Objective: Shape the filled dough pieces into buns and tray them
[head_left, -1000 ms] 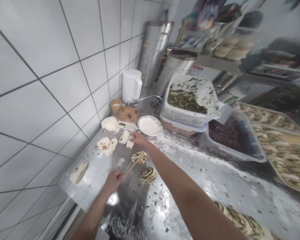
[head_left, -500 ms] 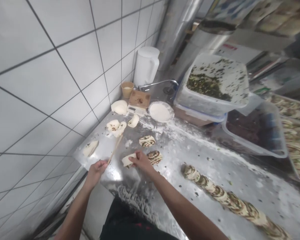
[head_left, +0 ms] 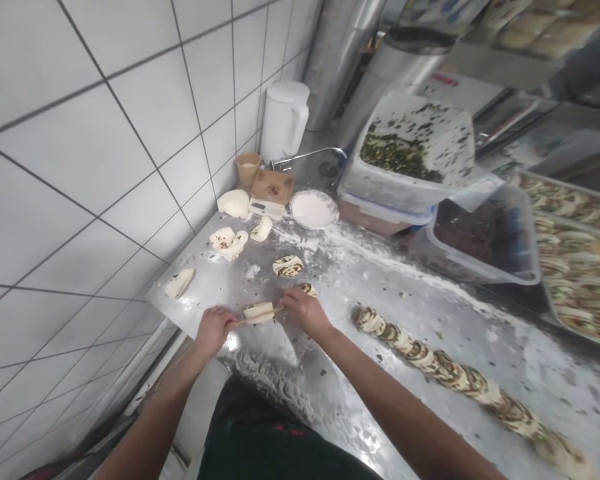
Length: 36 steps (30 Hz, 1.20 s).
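Note:
My left hand is closed round a thin wooden chopstick that lies across a pale dough piece on the floured steel counter. On the chopstick's other end rests my right hand, fingers curled over it, partly covering a swirled filled dough piece. Another swirled piece lies just beyond. A long row of cut swirled dough stretches to the right.
Plain dough scraps and a lone piece lie by the tiled wall. Further back stand a flour bowl, a scale, a cup, a white jug, a greens tub, a dark-filling tub and trays of rolls.
My right hand brought a pale dough piece from the far scraps to the near counter. My left hand swung the chopstick down across it, and my right hand now rests on its other end.

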Available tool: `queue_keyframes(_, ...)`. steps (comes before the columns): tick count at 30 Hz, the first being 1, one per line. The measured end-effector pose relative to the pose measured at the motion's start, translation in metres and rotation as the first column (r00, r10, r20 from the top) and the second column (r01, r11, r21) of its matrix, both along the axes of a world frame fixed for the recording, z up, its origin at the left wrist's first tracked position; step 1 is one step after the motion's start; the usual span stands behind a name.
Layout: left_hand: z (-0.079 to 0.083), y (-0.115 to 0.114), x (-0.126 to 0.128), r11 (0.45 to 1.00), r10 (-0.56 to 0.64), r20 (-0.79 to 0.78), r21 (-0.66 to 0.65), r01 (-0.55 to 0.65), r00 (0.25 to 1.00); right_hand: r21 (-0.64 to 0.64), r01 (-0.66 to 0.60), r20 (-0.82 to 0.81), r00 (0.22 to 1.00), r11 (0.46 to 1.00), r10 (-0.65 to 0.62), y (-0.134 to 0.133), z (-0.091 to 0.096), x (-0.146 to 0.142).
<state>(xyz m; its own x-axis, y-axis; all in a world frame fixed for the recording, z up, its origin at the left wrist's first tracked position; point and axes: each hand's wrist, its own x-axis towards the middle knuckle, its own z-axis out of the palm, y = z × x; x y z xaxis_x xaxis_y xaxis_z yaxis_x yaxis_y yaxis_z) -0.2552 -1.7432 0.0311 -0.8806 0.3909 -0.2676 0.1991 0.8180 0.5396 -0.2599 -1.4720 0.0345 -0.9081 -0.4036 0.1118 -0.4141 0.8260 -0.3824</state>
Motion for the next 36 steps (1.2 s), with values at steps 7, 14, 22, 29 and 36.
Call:
queue_keyframes(7,-0.005,-0.001,-0.004,0.997,0.029,-0.023,-0.072,-0.031,0.999,-0.059,-0.134,0.049,0.989,0.989,0.137,0.001,-0.012,-0.006)
queue_keyframes(14,-0.002,0.000,-0.004,0.997,0.033,0.004,-0.075,-0.033,0.999,-0.074,-0.183,0.091,0.978,0.980,0.189,0.006,-0.003,-0.016)
queue_keyframes(22,0.009,-0.005,-0.012,0.996,0.042,0.033,-0.079,-0.040,0.999,0.085,-0.236,0.100,0.969,0.968,0.227,0.001,-0.002,-0.028)
queue_keyframes(29,0.004,0.002,-0.014,0.989,0.015,0.069,-0.148,-0.004,0.997,0.201,-0.261,0.242,0.947,0.944,0.211,-0.007,-0.014,-0.031)
queue_keyframes(36,-0.007,0.017,-0.025,0.950,0.067,0.092,-0.311,-0.035,0.994,0.367,-0.268,0.383,0.916,0.891,0.118,-0.027,-0.009,-0.053)
